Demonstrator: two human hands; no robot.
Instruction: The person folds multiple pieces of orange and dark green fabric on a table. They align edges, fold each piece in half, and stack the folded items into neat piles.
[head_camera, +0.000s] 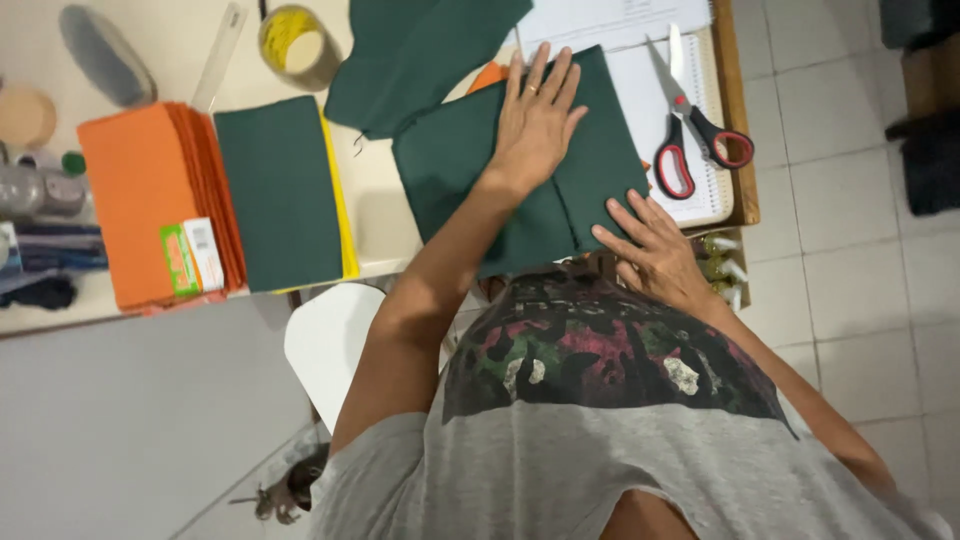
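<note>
Flat and spread, my left hand (537, 115) presses palm-down on the folded dark green felt sheet (470, 165) at the upper middle of the frame, fingers fanned toward the top edge and a ring showing on one of them. My right hand (655, 250) rests open at the lower right corner of that sheet, fingertips on the cloth near the table edge, pinching nothing. A fold line runs down the felt between the two hands, so I judge the smoothing goes best with even pressure on both sides of that crease and the edges kept square. An orange piece (488, 74) peeks out from under the felt's upper edge. Red-handled scissors (690, 125) lie closed on a spiral notebook (660, 80) to the right. At the left sit a stack of orange felt (140, 190) and a green sheet on yellow ones (280, 190), with a tape roll (292, 40) above.
</note>
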